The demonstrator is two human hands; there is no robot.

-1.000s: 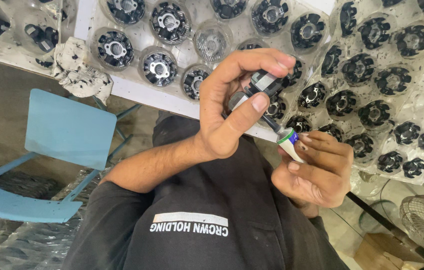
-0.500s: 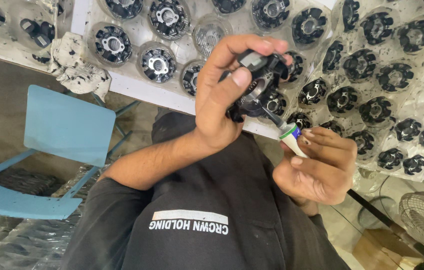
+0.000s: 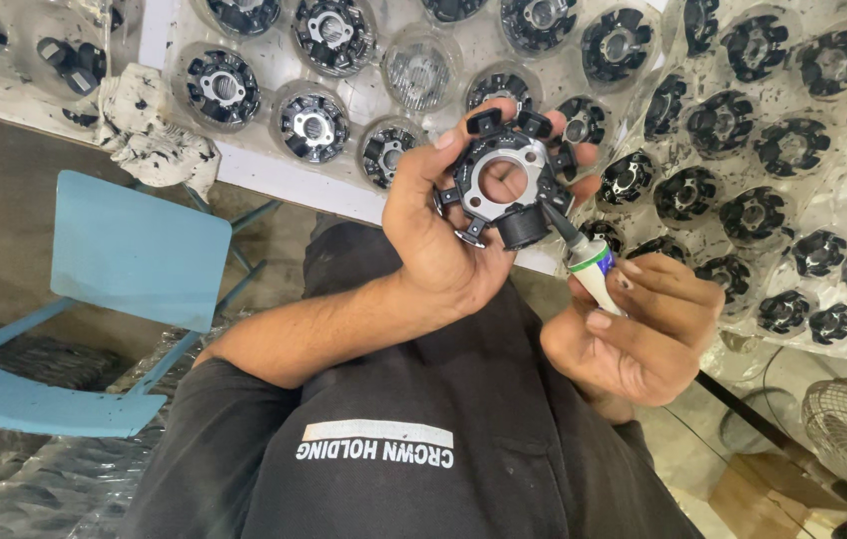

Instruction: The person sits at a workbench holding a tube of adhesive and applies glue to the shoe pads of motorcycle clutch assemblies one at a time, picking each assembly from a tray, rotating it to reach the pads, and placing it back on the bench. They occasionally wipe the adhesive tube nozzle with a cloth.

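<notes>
We see the stator (image 3: 505,186) as matt black plastic around a dull metal ring, the tube (image 3: 593,271) glossy white plastic (nozzle dark), trays (image 3: 773,215) of clear shiny plastic, the chair (image 3: 139,250) smooth blue plastic.

A white table (image 3: 274,180) runs across the top of the view, and directly on it lie clear plastic blister trays (image 3: 643,90) with round pockets — most pockets hold a black, toothed stator ring (image 3: 315,122), one beside it shows only a clear ribbed cup (image 3: 418,75). Left of that ring a crumpled, black-smeared rag (image 3: 149,125) hangs over the table's edge — beyond the rag lies another tray (image 3: 14,60) with dark parts.
</notes>
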